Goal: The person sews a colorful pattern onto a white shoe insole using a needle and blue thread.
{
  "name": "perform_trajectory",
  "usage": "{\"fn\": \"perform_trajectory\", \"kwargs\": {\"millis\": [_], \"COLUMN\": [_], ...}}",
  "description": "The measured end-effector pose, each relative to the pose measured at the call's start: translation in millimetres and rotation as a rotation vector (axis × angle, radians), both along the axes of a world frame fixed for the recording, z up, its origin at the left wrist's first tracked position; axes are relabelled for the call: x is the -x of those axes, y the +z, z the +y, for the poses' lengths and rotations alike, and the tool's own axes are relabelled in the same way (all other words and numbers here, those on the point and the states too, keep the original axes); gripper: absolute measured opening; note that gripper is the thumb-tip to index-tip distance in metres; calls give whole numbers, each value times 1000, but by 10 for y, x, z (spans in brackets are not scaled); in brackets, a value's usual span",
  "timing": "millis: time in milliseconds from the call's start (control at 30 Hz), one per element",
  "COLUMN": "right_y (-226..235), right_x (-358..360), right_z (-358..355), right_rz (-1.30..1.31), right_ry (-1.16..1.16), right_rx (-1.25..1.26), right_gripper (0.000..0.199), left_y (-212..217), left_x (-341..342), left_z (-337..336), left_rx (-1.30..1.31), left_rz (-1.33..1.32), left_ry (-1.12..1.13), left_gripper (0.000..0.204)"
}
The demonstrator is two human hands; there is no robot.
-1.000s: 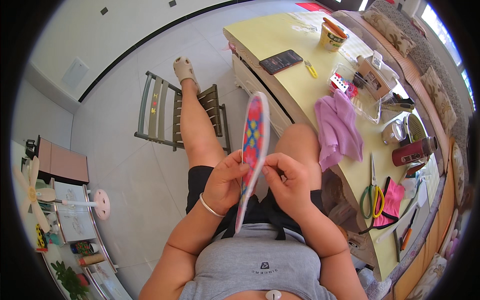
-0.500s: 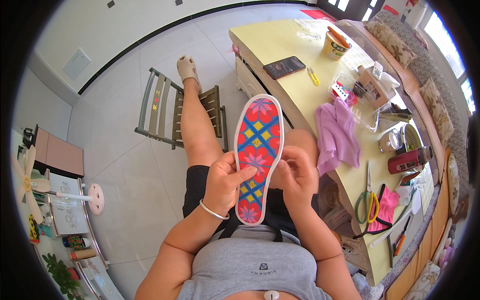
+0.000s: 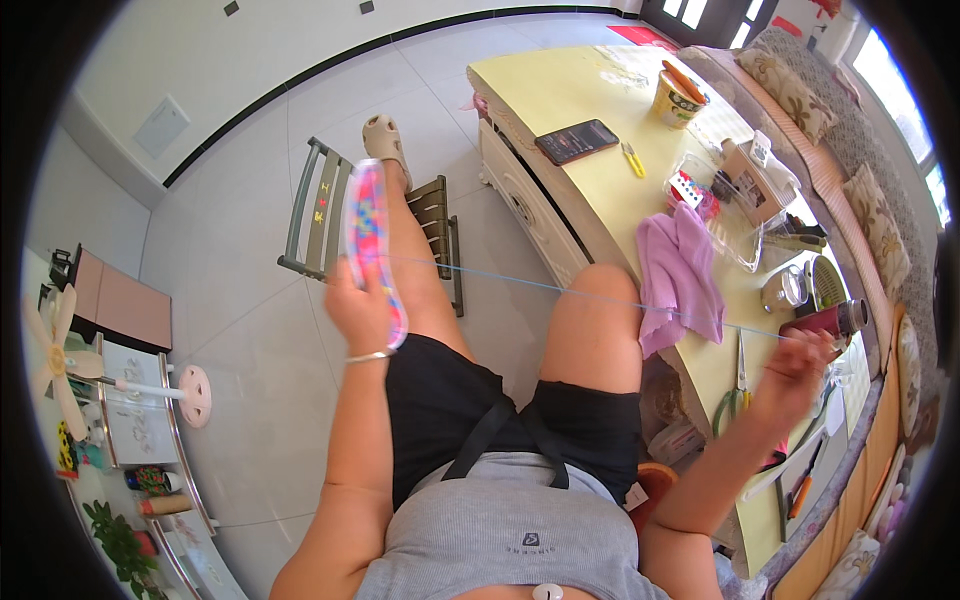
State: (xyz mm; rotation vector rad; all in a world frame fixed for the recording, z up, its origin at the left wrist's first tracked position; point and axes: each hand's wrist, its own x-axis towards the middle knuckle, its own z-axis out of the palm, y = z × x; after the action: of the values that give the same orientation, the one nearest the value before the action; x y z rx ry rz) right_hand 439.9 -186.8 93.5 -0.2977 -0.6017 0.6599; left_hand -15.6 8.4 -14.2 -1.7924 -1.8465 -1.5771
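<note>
Two hands spread wide apart over our lap: left hand [image 3: 362, 310] gripping the colourful insole [image 3: 370, 240], right hand [image 3: 800, 372] pinching the blue thread [image 3: 560, 288] pulled taut toward the yellow worktop [image 3: 570, 100], near the purple cloth [image 3: 680, 275].

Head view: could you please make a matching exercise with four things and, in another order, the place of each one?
Things:
1. embroidered insole
2. purple cloth
3. black phone
4. green-handled scissors

Places:
A. flat on the yellow table, far end
B. held up in the left hand
C. draped over the table's edge beside the knee
D. on the table close to the right hand

Pairs: 1-B, 2-C, 3-A, 4-D
</note>
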Motion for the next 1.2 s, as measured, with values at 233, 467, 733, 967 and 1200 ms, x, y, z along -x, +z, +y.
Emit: {"fn": "perform_trajectory", "kwargs": {"millis": [233,467,733,967,1200], "right_y": [-125,-324,-377,-162,-104], "right_x": [153,1539,1512,1394,1480], "right_z": [27,452,392,384,444], "right_rz": [-229,-491,-340,-511,-841], "right_ry": [-598,181,208,426,456], "right_rx": [409,708,719,798,798], "right_gripper": [18,12,13,19,10], "left_y": [268,596,674,693,767], "left_x": [-535,-961,-923,-998,-1025], "left_z": [-338,-831,-912,-959,-939], "left_rx": [236,456,-367,-443,-407], "left_rz": [-497,-1059,175,275,361], "left_ry": [-366,-903,-854,-971,-1115], "left_gripper": [11,15,26,22,21]}}
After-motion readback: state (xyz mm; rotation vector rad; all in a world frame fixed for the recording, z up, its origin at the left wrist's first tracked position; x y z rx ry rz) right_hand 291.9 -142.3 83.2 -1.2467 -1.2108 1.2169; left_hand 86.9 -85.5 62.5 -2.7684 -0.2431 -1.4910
